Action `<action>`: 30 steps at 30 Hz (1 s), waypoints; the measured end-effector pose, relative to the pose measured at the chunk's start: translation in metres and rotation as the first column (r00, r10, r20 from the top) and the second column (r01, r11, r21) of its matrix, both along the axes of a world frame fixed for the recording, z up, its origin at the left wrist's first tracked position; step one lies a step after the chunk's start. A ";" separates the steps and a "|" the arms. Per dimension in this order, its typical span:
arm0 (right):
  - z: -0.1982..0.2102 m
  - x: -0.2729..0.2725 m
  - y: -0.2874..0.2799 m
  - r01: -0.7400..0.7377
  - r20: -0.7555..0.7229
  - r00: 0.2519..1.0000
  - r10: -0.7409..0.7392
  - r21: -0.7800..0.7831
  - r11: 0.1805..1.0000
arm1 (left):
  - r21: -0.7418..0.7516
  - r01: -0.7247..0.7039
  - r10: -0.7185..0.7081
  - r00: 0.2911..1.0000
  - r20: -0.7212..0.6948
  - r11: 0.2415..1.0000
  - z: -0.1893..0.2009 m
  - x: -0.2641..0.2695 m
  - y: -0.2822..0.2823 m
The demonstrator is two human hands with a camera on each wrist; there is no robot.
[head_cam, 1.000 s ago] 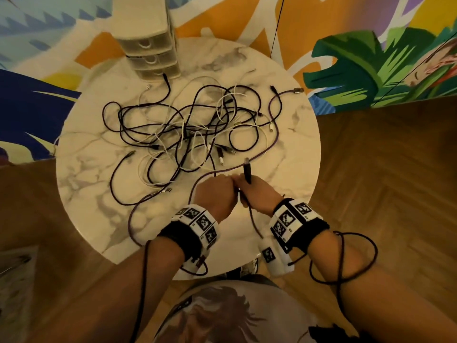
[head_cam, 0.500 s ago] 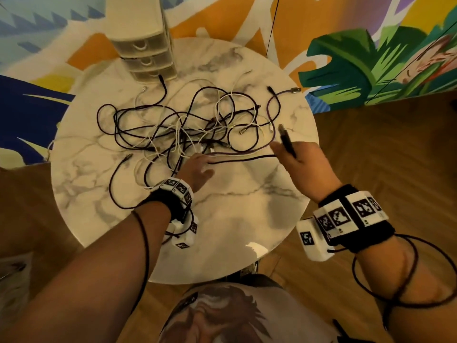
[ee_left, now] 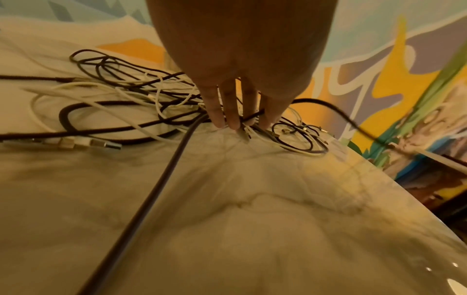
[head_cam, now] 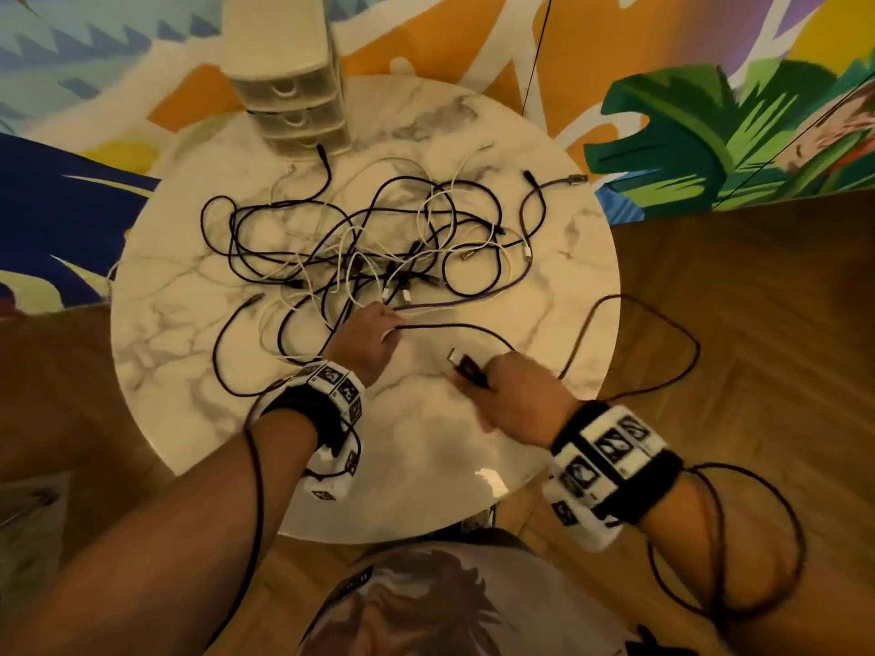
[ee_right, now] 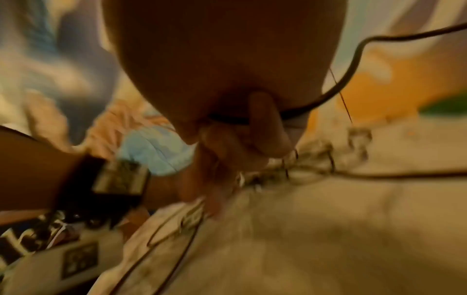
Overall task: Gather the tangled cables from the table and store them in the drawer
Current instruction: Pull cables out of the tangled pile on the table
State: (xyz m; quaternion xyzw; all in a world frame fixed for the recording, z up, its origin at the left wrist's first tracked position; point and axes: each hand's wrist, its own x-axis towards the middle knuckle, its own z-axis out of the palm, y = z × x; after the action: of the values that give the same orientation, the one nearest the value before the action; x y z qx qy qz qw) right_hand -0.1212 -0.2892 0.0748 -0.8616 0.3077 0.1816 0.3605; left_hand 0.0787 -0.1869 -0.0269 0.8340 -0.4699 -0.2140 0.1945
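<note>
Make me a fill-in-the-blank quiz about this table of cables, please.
The right hand pinches a dark cable by its ____.
The drawer unit shows ____ drawers.
Among dark cables, the tangle also holds ____ ones.
The marble table is ____ in shape.
Missing: plug; three; white; round.

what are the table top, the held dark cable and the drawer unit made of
Table top: marble or a marble-look slab, glossy, judging by the grey veins and glare spot. Held dark cable: probably a braided fabric sleeve, since it looks fuzzy and matte in the left wrist view. Drawer unit: likely plastic, with a cream frame and translucent fronts.
</note>
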 end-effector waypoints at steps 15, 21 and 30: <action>-0.063 0.058 -0.015 0.536 0.252 0.548 -0.798 0.626 0.566 | 0.246 0.157 -0.199 0.968 0.155 0.957 -0.001 -0.013 0.015; -0.040 0.052 -0.018 0.392 0.445 0.729 -0.521 0.353 0.850 | 0.361 0.074 -0.164 0.960 0.225 0.930 -0.002 0.005 0.011; -0.028 0.035 -0.027 0.355 0.404 0.801 -0.442 0.274 0.894 | 0.088 0.067 -0.074 0.994 0.086 0.994 0.046 -0.006 0.014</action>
State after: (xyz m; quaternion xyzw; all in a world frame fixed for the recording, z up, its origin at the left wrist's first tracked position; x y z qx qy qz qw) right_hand -0.0861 -0.3162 0.0463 -0.7581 0.3710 -0.0779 0.5306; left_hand 0.0728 -0.1731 0.0188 0.8331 -0.4977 -0.2033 0.1301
